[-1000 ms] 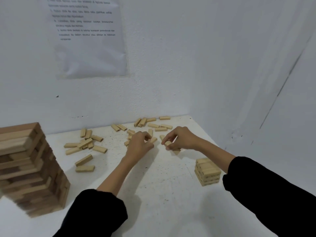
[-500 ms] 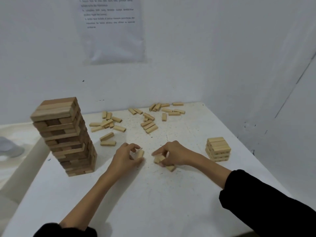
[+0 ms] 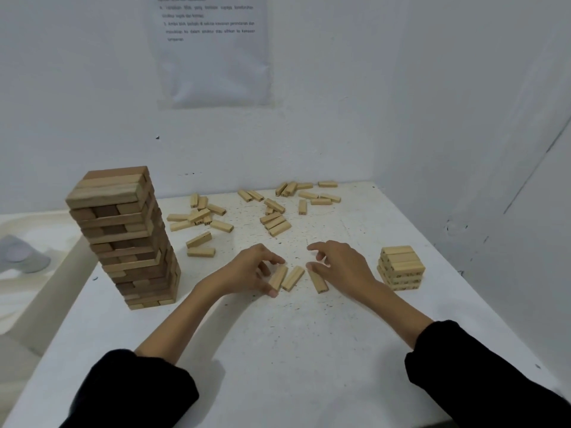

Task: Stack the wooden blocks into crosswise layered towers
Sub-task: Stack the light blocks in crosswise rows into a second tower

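Observation:
Three small wooden blocks lie side by side on the white table (image 3: 278,350) between my hands: a left block (image 3: 278,277), a middle block (image 3: 293,278) and a right block (image 3: 318,281). My left hand (image 3: 247,270) pinches the left block between thumb and fingers. My right hand (image 3: 343,267) hovers with fingers spread, its thumb resting at the far end of the right block. A short crosswise tower (image 3: 401,267) of small blocks stands to the right of my right hand. Several loose blocks (image 3: 275,222) are scattered near the back wall.
A tall tower of larger, darker blocks (image 3: 123,236) stands at the left of the table, close to its left edge. White walls close in the back and right sides. A paper sheet (image 3: 213,47) hangs on the back wall. A pale basin-like surface (image 3: 24,261) lies beyond the left edge.
Both hands drew back from the scattered pile to the table's middle with blocks. Three blocks now lie on the table, and my right hand has spread its fingers.

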A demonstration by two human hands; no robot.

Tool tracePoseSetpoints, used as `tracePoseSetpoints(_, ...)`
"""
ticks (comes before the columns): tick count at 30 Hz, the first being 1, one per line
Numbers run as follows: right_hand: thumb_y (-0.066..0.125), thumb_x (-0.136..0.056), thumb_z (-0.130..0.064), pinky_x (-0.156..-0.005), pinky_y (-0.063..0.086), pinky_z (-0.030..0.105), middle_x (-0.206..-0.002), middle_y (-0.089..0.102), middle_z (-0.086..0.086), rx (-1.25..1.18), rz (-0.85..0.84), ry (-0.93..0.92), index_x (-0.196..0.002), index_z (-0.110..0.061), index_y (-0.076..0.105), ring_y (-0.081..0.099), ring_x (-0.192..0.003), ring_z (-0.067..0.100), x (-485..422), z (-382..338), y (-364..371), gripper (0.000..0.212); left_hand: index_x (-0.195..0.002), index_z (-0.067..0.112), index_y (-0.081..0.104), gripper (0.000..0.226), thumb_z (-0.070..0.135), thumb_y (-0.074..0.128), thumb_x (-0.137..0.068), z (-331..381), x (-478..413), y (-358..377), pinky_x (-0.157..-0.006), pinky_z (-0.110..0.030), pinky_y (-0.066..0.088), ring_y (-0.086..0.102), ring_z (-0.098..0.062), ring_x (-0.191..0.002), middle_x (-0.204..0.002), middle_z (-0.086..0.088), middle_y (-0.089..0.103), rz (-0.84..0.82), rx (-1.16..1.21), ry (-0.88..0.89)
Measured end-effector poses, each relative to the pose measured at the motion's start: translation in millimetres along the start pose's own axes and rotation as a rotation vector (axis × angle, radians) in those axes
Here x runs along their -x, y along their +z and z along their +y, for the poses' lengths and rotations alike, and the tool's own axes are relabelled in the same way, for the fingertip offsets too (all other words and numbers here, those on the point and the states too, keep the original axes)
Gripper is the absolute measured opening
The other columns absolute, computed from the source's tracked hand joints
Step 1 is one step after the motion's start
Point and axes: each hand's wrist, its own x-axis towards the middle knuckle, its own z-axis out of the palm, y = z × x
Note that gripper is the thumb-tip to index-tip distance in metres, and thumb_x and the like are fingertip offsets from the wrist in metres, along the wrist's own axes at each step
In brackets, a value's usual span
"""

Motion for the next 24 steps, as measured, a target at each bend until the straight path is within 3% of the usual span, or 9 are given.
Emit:
tracePoseSetpoints(2,0.061,-0.088,-0.038,-0.074,0.035,0.022,-0.117,0.056,0.000,0.011,-0.086,-0.005,-0.130,-0.022,0.052,0.054,-0.105,0.013,2.3,5.3,-8.3,0.046,-0.126,0.018,0.057,0.068,0.014,0.085,-0.065,0.6,-5.9,-1.9,-0.080,-0.021,0.052,0.055,-0.007,-0.093,-0.119,0.004,0.046,-0.018,0.016,0.019)
tracePoseSetpoints(6,0.083,-0.064,-0.040,-0.089,0.039,0.026,-0.123,0.037,-0.001,0.055,-0.472,-0.031,-0.144,-0.024,0.030,0.042,-0.112,0.015,7.5,17.2,-19.9,0.098,-0.125,0.019,0.058,0.068,0.011,0.085,-0.064,-1.2,-11.4,-0.6,-0.078,-0.019,0.052,0.057,-0.007,-0.091,-0.117,0.005,0.056,-0.054,0.057,0.080)
tracePoseSetpoints(10,0.083,-0.066,-0.034,-0.074,0.041,0.020,-0.097,0.044,-0.010,-0.051,-0.367,-0.055,-0.131,-0.021,0.049,0.047,-0.084,0.003,1.7,17.8,-10.6,0.075,-0.124,0.018,0.059,0.068,0.017,0.087,-0.063,1.0,-13.8,5.9,-0.077,-0.019,0.053,0.057,-0.007,-0.082,-0.109,0.004,0.057,-0.020,0.025,0.105)
tracePoseSetpoints(13,0.082,-0.068,-0.035,-0.074,0.043,0.023,-0.091,0.048,-0.009,-0.077,-0.267,-0.089,-0.119,-0.019,0.060,0.050,-0.084,0.008,-1.6,13.1,-2.0,0.057,-0.120,0.019,0.062,0.063,0.026,0.087,-0.063,1.6,-14.3,11.6,-0.072,-0.015,0.050,0.056,-0.004,-0.079,-0.110,0.003,0.056,0.029,-0.029,0.120)
tracePoseSetpoints(15,0.083,-0.067,-0.035,-0.074,0.043,0.023,-0.091,0.051,-0.009,-0.149,-0.250,-0.062,-0.119,-0.019,0.060,0.051,-0.082,0.009,-1.8,11.5,-1.7,0.059,-0.120,0.021,0.062,0.062,0.031,0.086,-0.064,0.4,-13.9,14.6,-0.067,-0.009,0.045,0.053,-0.002,-0.080,-0.111,0.004,0.055,0.051,-0.065,0.122)
tracePoseSetpoints(18,0.084,-0.065,-0.033,-0.076,0.043,0.021,-0.098,0.050,-0.007,-0.121,-0.384,-0.043,-0.130,-0.024,0.049,0.049,-0.081,0.005,0.1,16.2,-14.5,0.074,-0.121,0.023,0.061,0.063,0.036,0.084,-0.065,-1.9,-12.3,17.3,-0.066,-0.007,0.042,0.051,-0.002,-0.084,-0.111,0.005,0.053,0.064,-0.083,0.111)
tracePoseSetpoints(20,0.082,-0.070,-0.024,-0.076,0.045,0.024,-0.097,0.050,-0.005,-0.047,-0.451,-0.030,-0.129,-0.023,0.050,0.052,-0.082,0.009,2.4,21.9,-21.6,0.067,-0.120,0.024,0.061,0.060,0.039,0.083,-0.066,-2.0,-11.8,20.0,-0.067,-0.008,0.042,0.050,-0.003,-0.084,-0.110,0.005,0.052,0.081,-0.068,0.116)
tracePoseSetpoints(24,0.074,-0.078,-0.012,-0.060,0.052,0.029,-0.083,0.055,-0.001,-0.239,-0.341,0.107,-0.126,-0.015,0.054,0.059,-0.069,0.019,7.9,25.6,-14.3,0.052,-0.116,0.024,0.062,0.056,0.042,0.081,-0.067,1.0,-13.7,25.4,-0.067,-0.009,0.040,0.048,-0.003,-0.083,-0.105,0.006,0.050,0.127,-0.075,0.095)
